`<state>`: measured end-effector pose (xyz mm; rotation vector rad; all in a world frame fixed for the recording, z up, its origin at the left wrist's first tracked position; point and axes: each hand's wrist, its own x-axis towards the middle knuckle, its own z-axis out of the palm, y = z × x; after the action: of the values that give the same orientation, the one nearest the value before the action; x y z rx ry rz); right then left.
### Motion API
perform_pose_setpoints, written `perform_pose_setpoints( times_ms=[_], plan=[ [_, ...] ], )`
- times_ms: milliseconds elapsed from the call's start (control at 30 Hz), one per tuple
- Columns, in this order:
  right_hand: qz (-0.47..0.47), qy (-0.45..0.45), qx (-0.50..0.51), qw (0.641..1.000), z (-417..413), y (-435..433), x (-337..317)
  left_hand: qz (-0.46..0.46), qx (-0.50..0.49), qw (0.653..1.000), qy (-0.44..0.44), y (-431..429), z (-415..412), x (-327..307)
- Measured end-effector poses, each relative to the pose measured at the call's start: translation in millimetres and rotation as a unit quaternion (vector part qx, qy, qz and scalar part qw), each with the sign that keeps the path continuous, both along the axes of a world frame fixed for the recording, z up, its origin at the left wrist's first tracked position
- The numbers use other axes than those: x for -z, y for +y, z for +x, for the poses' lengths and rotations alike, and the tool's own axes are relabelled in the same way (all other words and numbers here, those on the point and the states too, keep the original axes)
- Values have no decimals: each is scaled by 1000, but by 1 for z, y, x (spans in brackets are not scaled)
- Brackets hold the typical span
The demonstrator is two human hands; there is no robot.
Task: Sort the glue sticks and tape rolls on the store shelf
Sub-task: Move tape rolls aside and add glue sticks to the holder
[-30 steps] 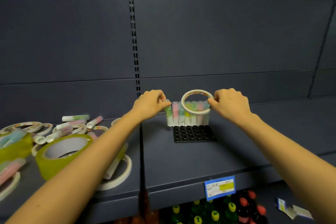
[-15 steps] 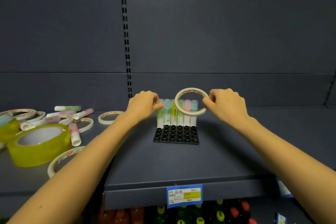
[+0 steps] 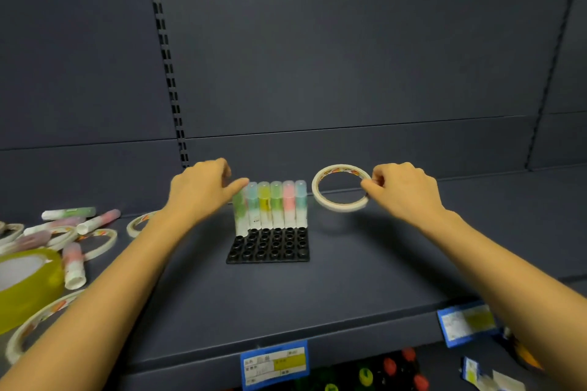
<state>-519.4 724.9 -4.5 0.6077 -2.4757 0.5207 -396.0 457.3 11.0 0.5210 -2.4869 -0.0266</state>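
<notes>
Right of the black tray (image 3: 270, 247), the right hand (image 3: 403, 194) pinches a tape roll (image 3: 340, 207); the left hand (image 3: 200, 190) touches the green glue stick (image 3: 240, 213) — grasp unclear — and could topple it.

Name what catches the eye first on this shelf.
A row of pastel glue sticks stands in a black tray mid-shelf, the left hand touching the leftmost. Just right of them, the right hand pinches a tape ring. A yellow tape roll sits far left.

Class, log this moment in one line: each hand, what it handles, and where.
left hand: touches leftmost glue stick at black tray | right hand: pinches tape roll above shelf, right of stick row
</notes>
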Motion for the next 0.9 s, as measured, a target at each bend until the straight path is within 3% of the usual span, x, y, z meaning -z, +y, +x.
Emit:
perform_pose_setpoints(
  times_ms=[100,367,667,900],
  plan=[
    [7,-15,26,1000,-13,33,3,15,54,993,100,19,0,-9],
    [31,-97,77,992,-60,134,2,-12,123,992,9,106,-37,-12],
    [79,-115,80,987,-118,253,5,7,125,992,-6,221,-98,6],
    [124,-183,52,974,-142,287,25,22,112,993,-30,271,-122,21]
  ],
)
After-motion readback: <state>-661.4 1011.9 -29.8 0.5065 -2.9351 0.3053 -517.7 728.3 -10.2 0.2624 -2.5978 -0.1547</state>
